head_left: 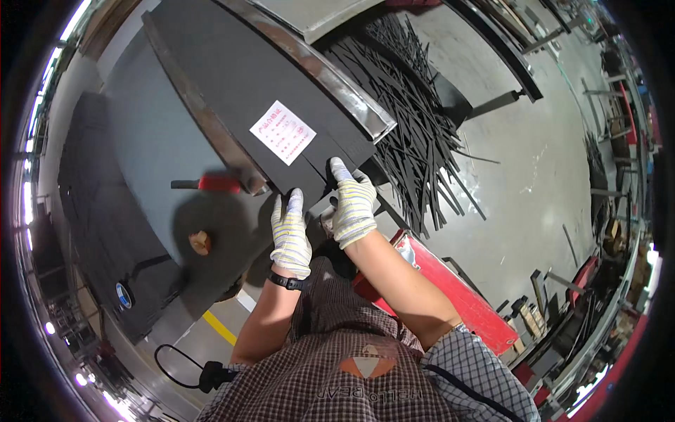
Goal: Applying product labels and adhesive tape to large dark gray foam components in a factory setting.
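1. Hands: both wear striped knit work gloves. Left hand (291, 235) lies flat, fingers straight, on the near edge of a black sheet stack (281, 77); its grip is open, nothing enclosed. A black wristband sits at that wrist.
2. Right hand (351, 204) rests just beside the left at the stack's near right corner, fingers curled over the sheet edge. Whether this grip is pinching a sheet or only pressing on it cannot be told.
3. Black sheet stack lies on the grey table (151, 141), running from the far edge down to the near edge where the hands meet it. A white paper label (283, 132) sits on the top sheet, near the hands.
4. Metal rails (320, 70) flank the stack on both long sides; the left rail ends just beside the left hand.
5. Left of the hands on the table: a red-handled tool (211, 183), and nearer the table's near edge a small tan object (200, 243).
6. Right of the stack, on the floor: a heap of narrow black strips (411, 133).
7. Red frame (450, 288) stands under the right forearm.
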{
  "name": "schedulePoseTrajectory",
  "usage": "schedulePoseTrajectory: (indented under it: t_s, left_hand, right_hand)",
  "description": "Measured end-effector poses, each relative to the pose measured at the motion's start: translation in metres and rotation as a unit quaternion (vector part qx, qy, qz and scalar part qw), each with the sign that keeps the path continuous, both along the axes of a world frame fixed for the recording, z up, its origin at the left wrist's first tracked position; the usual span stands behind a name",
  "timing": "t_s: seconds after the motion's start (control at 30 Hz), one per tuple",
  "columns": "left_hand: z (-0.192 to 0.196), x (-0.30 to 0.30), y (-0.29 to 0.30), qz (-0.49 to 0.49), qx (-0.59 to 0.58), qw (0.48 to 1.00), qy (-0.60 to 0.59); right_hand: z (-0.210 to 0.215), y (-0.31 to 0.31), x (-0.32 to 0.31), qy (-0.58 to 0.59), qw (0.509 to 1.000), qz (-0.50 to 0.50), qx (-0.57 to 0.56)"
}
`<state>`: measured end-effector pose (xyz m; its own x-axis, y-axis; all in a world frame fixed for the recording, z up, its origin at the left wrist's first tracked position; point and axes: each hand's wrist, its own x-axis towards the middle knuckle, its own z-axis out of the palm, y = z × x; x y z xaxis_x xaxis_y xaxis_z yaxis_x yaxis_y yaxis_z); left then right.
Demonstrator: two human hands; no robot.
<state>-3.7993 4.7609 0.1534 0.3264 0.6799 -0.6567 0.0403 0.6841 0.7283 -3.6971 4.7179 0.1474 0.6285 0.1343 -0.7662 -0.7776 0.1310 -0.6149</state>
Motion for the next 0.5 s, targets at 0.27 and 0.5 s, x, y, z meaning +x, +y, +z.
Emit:
schedulePoseTrajectory:
  t_s: [0.27,0.5]
  left_hand:
    - [-0.001,0.001,0.001,-0.019,0.025,0.999,0.008]
    - [0.007,-0.002,0.004,-0.038,0.019,0.999,0.010]
  right_hand:
    - [-0.014,-0.002,0.004,0.039,0.999,-0.008,0.028]
    - [-0.036,-0.004,0.003,0.042,0.999,0.013,-0.005]
